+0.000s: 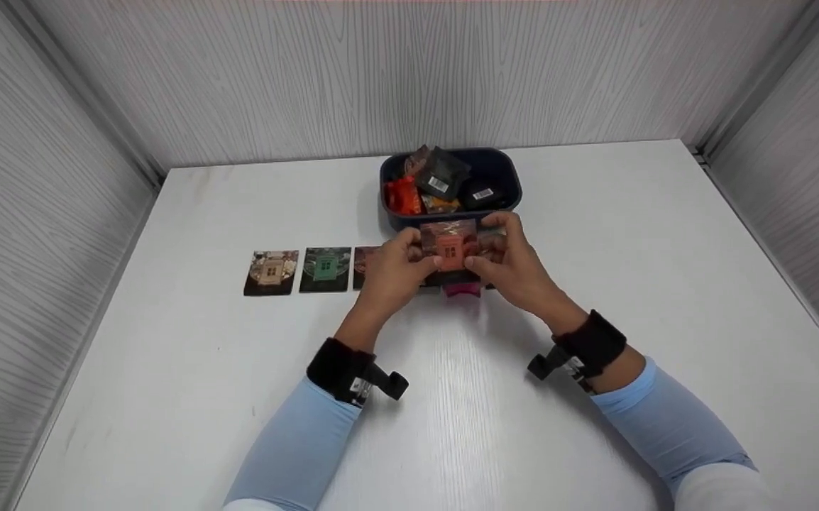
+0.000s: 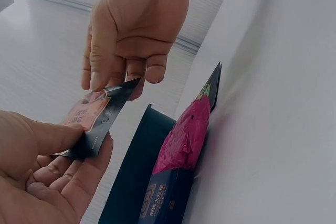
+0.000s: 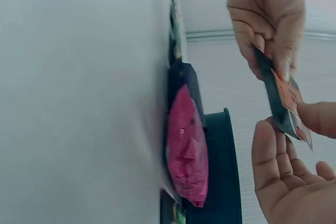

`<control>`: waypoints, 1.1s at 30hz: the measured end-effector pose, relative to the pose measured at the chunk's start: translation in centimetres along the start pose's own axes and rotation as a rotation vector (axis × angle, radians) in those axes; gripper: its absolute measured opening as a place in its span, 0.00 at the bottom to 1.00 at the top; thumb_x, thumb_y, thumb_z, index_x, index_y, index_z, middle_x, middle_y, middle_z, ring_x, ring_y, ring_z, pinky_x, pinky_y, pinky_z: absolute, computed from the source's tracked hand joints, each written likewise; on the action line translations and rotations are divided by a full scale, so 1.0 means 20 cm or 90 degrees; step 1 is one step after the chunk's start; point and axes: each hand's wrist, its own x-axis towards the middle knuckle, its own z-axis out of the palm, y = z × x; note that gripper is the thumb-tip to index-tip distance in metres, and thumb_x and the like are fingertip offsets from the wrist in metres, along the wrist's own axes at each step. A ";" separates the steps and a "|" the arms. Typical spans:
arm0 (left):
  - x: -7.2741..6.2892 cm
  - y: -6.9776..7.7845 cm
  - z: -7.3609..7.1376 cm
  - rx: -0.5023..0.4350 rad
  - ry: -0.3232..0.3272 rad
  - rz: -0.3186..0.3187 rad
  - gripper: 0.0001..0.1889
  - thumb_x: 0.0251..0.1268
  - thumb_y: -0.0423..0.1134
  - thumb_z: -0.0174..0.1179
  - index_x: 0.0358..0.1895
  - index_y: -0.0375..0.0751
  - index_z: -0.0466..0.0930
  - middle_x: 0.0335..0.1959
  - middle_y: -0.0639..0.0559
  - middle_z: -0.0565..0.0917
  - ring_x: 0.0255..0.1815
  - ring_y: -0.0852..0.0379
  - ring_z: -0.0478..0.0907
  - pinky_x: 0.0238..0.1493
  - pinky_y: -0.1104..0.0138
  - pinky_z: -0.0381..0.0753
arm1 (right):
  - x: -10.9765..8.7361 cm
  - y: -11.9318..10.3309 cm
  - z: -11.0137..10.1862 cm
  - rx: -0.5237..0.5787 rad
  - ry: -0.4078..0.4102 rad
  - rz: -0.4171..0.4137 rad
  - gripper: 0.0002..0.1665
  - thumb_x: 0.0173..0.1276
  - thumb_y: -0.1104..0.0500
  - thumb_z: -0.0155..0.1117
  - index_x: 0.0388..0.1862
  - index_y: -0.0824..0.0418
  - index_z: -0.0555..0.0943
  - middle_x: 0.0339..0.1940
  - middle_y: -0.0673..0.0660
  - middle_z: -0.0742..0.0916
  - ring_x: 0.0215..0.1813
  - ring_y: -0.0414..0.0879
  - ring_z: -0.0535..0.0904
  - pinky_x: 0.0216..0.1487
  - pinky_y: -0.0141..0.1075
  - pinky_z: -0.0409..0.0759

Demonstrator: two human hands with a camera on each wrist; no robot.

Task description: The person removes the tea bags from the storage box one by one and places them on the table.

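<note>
Both hands hold a flat dark sachet (image 1: 450,248) with an orange-red booth-like picture, raised over the table in front of the bin. My left hand (image 1: 397,275) pinches its left side, thumb on the front face and fingers behind. On the opposite side, my right hand (image 1: 523,273) grips it the same way. Below the hands lies a shiny pink packet (image 2: 185,135), next to a dark blue packet (image 2: 160,198) with pale lettering. Both are mostly hidden by the hands in the head view.
A row of flat sachets runs to the left: a tan one (image 1: 272,272), a green one (image 1: 325,270) and a red one (image 1: 363,265) partly behind the left hand. Behind the hands stands a dark blue bin (image 1: 518,186) with several black, red and orange packets inside.
</note>
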 end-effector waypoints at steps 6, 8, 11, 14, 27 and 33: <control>0.00 0.00 0.03 0.018 -0.017 -0.020 0.26 0.73 0.42 0.69 0.69 0.41 0.73 0.39 0.49 0.85 0.33 0.56 0.77 0.33 0.65 0.75 | -0.02 0.01 0.04 -0.040 0.029 -0.058 0.15 0.74 0.66 0.70 0.56 0.66 0.78 0.51 0.63 0.88 0.43 0.45 0.83 0.40 0.29 0.81; -0.01 0.00 0.03 0.028 -0.027 -0.025 0.27 0.74 0.43 0.69 0.71 0.44 0.72 0.42 0.49 0.87 0.35 0.55 0.81 0.35 0.65 0.78 | -0.02 0.01 0.04 -0.044 0.037 -0.049 0.12 0.73 0.67 0.70 0.52 0.68 0.81 0.47 0.64 0.88 0.39 0.43 0.82 0.38 0.28 0.80; -0.01 -0.01 0.03 0.069 -0.034 -0.017 0.28 0.76 0.42 0.66 0.75 0.46 0.71 0.47 0.51 0.89 0.42 0.55 0.85 0.41 0.63 0.82 | 0.00 0.01 -0.02 -0.077 0.040 -0.020 0.10 0.74 0.66 0.69 0.51 0.67 0.83 0.45 0.63 0.89 0.38 0.43 0.82 0.36 0.28 0.79; -0.01 -0.01 0.03 0.137 -0.029 0.011 0.24 0.77 0.40 0.64 0.72 0.47 0.77 0.50 0.51 0.89 0.48 0.56 0.84 0.48 0.61 0.83 | 0.01 0.01 -0.14 -0.162 0.044 0.027 0.09 0.76 0.65 0.67 0.52 0.65 0.84 0.44 0.61 0.89 0.39 0.44 0.81 0.36 0.29 0.79; 0.00 -0.04 0.02 0.353 -0.027 0.057 0.18 0.77 0.39 0.63 0.66 0.45 0.84 0.62 0.44 0.86 0.66 0.47 0.81 0.70 0.52 0.76 | 0.01 0.04 -0.58 -0.403 0.009 0.206 0.12 0.74 0.61 0.64 0.52 0.63 0.87 0.47 0.64 0.89 0.39 0.52 0.83 0.35 0.36 0.77; 0.00 -0.04 0.02 0.353 -0.045 0.057 0.19 0.77 0.38 0.64 0.67 0.45 0.83 0.62 0.44 0.86 0.67 0.47 0.80 0.71 0.49 0.73 | 0.02 0.09 -0.58 -0.412 -0.013 0.212 0.13 0.73 0.64 0.62 0.51 0.65 0.87 0.51 0.66 0.89 0.41 0.54 0.84 0.35 0.37 0.78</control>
